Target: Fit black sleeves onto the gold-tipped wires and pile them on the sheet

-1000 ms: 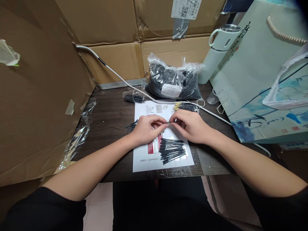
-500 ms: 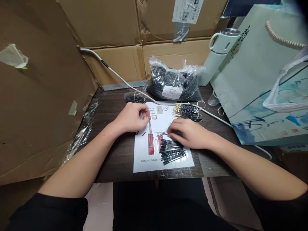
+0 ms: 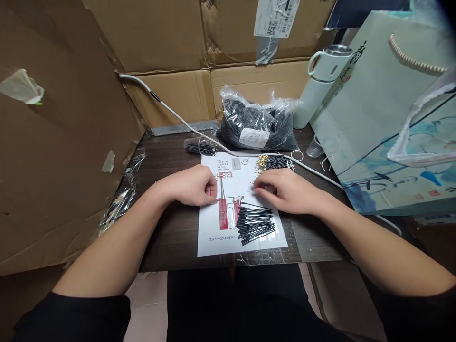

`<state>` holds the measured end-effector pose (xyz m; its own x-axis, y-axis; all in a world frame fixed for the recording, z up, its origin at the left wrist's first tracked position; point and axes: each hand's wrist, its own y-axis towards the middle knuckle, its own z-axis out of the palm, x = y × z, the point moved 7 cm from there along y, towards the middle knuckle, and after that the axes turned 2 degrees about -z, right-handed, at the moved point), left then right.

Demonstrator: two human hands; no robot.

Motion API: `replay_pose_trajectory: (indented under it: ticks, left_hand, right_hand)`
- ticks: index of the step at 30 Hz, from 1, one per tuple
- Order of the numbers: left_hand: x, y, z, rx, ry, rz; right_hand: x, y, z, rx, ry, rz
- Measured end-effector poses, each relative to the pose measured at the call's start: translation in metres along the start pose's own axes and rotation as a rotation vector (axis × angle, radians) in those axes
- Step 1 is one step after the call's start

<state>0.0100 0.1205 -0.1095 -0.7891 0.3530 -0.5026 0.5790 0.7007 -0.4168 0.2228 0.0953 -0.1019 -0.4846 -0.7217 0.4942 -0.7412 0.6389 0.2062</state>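
Note:
My left hand (image 3: 199,186) is closed in a pinch over the left side of a printed sheet (image 3: 210,247). Whatever its fingertips hold, if anything, is too small to make out. My right hand (image 3: 281,190) hovers above the sheet's right side with its thumb and fingers curled together; nothing can be named between them. Just below it lies a pile of thin black cable pieces (image 3: 255,223) on the sheet. Behind it sits a bundle of black cables with gold-coloured ends (image 3: 276,163), partly hidden by my right hand.
A clear bag of black pieces (image 3: 258,118) stands at the back, with a smaller bag (image 3: 200,146) to its left. A white cable (image 3: 178,117) crosses the table. At right are a pale green flask (image 3: 322,83) and a large paper bag (image 3: 377,114).
My left hand has come down toward me from the red printed figure. My right hand has lifted slightly away from the pile, where a black piece now lies on top.

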Motion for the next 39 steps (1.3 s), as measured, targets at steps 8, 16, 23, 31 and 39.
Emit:
replay_pose_trajectory:
  ticks: [8,16,23,31,39]
  left_hand:
    - [-0.010,0.003,0.000,-0.089,-0.050,0.098]
    - [-0.034,0.015,0.024,-0.174,-0.406,0.300]
    - [-0.039,0.019,0.039,-0.114,-0.435,0.290]
    - [-0.037,0.023,0.041,-0.136,-0.559,0.265]
    - [-0.014,0.035,0.043,-0.399,-0.820,0.097]
  right_hand:
    - [-0.022,-0.003,0.006,0.087,-0.254,0.143]
    - [-0.023,0.000,0.007,0.094,-0.332,0.231]
    - [-0.022,0.001,0.010,0.146,-0.456,0.256]
    - [-0.021,0.002,0.018,0.166,-0.594,0.165]
    - [-0.020,0.002,0.010,0.023,-0.329,0.104]
